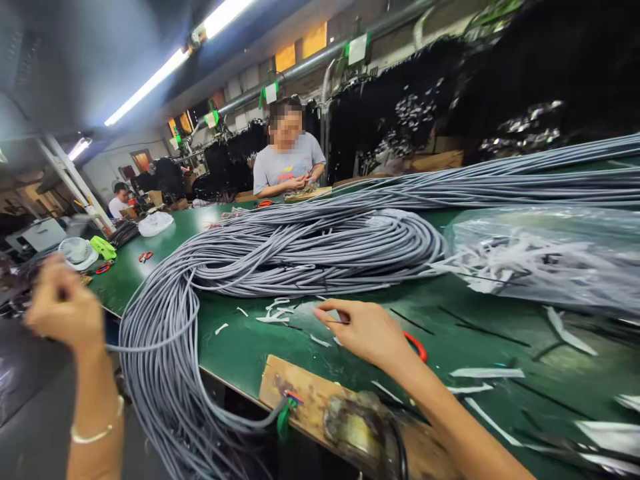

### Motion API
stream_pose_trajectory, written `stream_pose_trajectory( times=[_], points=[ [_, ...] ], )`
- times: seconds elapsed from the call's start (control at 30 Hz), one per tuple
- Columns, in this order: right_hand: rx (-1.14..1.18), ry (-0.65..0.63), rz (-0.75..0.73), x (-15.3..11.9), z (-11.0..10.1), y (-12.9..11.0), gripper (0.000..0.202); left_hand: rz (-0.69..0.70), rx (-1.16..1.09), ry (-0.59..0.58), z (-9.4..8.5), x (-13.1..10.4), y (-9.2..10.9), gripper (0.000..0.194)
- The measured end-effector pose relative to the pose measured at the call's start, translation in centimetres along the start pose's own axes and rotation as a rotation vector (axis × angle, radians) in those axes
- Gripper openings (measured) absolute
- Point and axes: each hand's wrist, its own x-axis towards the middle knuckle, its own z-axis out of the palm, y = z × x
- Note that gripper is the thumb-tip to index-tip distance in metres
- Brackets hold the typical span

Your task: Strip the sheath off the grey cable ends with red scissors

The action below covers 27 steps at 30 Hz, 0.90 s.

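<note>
My left hand (65, 303) is raised at the left, slightly blurred, its fingers curled closed. One grey cable (150, 347) runs taut out of the bundle to the heel of this hand, where the grip hides its end. Over the green table, my right hand (367, 330) has thumb and fingers pinched together; anything between them is too small to make out. The big looped bundle of grey cables (300, 253) lies across the table and hangs over its front edge. One cable end with coloured wires (294, 398) rests at a wooden board (277, 380).
A small motor-like device (357, 427) sits on the board. Red-handled scissors (416, 347) lie behind my right forearm. White strips (487, 373) and dark ties litter the table (225, 360). A clear bag of white strips (540, 260) is at right. A co-worker (290, 163) sits opposite.
</note>
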Motion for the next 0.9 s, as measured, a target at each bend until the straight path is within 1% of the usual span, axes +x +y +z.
stream_pose_trajectory(
  times=[0.03, 0.07, 0.1, 0.13, 0.17, 0.2, 0.23, 0.3, 0.37, 0.43, 0.53, 0.6, 0.7, 0.8, 0.87, 0.9],
  points=[
    [0.066, 0.048, -0.013, -0.1, 0.1, -0.1, 0.029, 0.170, -0.006, -0.085, 1.7, -2.7, 1.8, 0.021],
    [0.151, 0.080, -0.043, -0.2, 0.1, -0.2, 0.032, 0.299, -0.075, -0.252, 3.4, -5.6, 3.6, 0.020],
    [0.255, 0.100, -0.079, -0.2, 0.2, -0.2, 0.034, 0.407, -0.190, -0.450, 5.0, -8.3, 5.5, 0.021],
    [0.365, 0.114, -0.106, -0.3, 0.2, -0.3, 0.037, 0.473, -0.255, -0.556, 6.5, -10.9, 7.4, 0.019],
    [0.469, 0.127, -0.114, -0.3, 0.1, -0.3, 0.040, 0.517, -0.315, -0.611, 7.8, -13.2, 9.1, 0.018],
    [0.561, 0.148, -0.106, -0.3, 0.0, -0.2, 0.042, 0.533, -0.406, -0.696, 8.9, -15.1, 10.7, 0.019],
    [0.642, 0.186, -0.088, -0.3, -0.2, -0.2, 0.043, 0.522, -0.489, -0.756, 9.7, -16.7, 12.0, 0.022],
    [0.777, 0.298, -0.048, -0.1, -0.8, 0.0, 0.041, 0.459, -0.627, -0.841, 10.9, -18.6, 13.8, 0.025],
    [0.897, 0.415, -0.005, 0.0, -1.4, 0.4, 0.039, 0.411, -0.731, -0.884, 11.4, -19.3, 14.7, 0.028],
    [1.021, 0.487, 0.056, 0.2, -1.8, 0.7, 0.041, 0.419, -0.813, -0.899, 11.6, -19.1, 14.7, 0.028],
    [1.192, 0.512, 0.179, 0.3, -1.9, 1.1, 0.049, 0.487, -0.868, -0.934, 11.7, -18.3, 14.2, 0.024],
    [1.258, 0.495, 0.221, 0.4, -1.8, 1.1, 0.051, 0.525, -0.821, -0.995, 11.9, -17.9, 13.8, 0.023],
    [1.234, 0.482, 0.203, 0.6, -1.6, 1.2, 0.049, 0.540, -0.685, -1.106, 12.5, -17.9, 13.3, 0.024],
    [1.106, 0.560, 0.200, 0.8, -1.4, 1.6, 0.043, 0.515, -0.582, -1.222, 13.3, -18.1, 13.3, 0.024],
    [1.015, 0.604, 0.201, 0.9, -1.5, 1.8, 0.038, 0.494, -0.581, -1.285, 13.5, -18.3, 13.8, 0.024],
    [0.982, 0.602, 0.191, 0.9, -1.6, 1.9, 0.037, 0.481, -0.617, -1.304, 13.6, -18.4, 14.2, 0.023]
  ],
)
